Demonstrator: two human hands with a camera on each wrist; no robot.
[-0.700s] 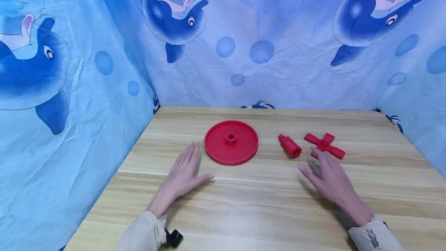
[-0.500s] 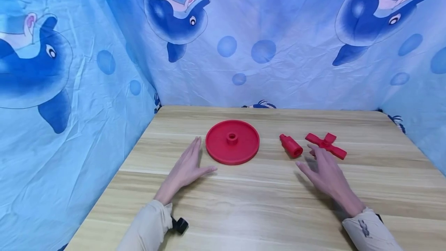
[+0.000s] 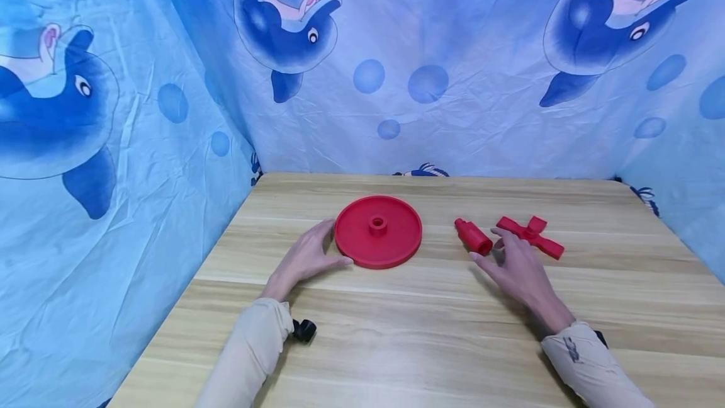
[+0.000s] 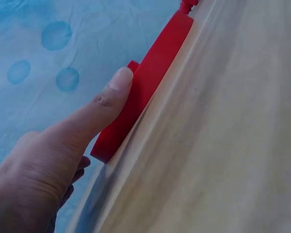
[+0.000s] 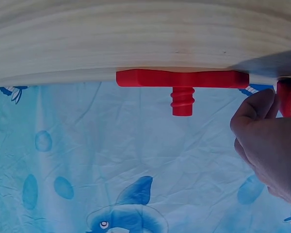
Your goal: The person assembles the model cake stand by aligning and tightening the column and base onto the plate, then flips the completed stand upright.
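A round red dish [image 3: 362,245] with a raised rim and a central socket lies flat on the table. At its left edge is my left hand [image 3: 306,255], thumb at the near rim and fingers bent beside the far-left rim. In the left wrist view the thumb [image 4: 99,109] overlaps the dish's side [image 4: 150,73]. My right hand [image 3: 518,269] hovers at the open end of a red stepped cylinder [image 3: 471,235], thumb and index on either side; contact is unclear. Just behind that hand lies a red four-armed cross piece [image 3: 532,232], its threaded stud [image 5: 182,102] pointing up.
A light wood-grain table [image 3: 396,326] carries all the parts. Blue dolphin-print cloth [image 3: 430,131] hangs along its back and sides. A small black device [image 3: 304,331] sits at my left wrist.
My left hand has moved forward to the dish, its fingers bending at the rim. The right hand has shifted left, from the cross piece to the cylinder. The red parts lie where they were.
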